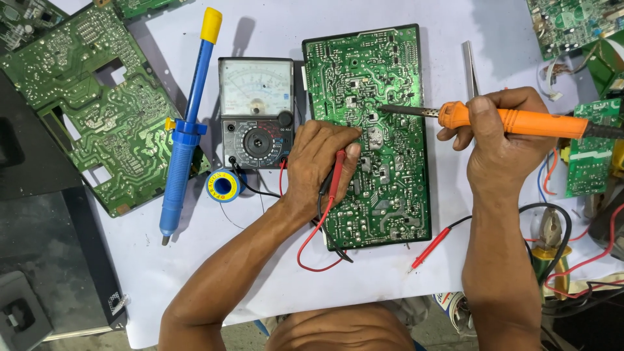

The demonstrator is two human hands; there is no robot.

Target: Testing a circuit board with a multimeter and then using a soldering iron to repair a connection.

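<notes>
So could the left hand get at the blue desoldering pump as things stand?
Probably yes. The left hand rests on the green circuit board with a red probe under its fingers; the blue desoldering pump lies uncovered beyond the multimeter. It would likely drop the probe first.

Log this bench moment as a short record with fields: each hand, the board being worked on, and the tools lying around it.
left hand: rests on the green rectangular circuit board, red meter probe under the fingers
right hand: grips the orange-handled soldering iron, tip on the board
surface: white sheet
left of board: grey analog multimeter, blue desoldering pump with yellow cap, small spool of solder
right of board: metal tweezers, second red probe lying loose
</notes>
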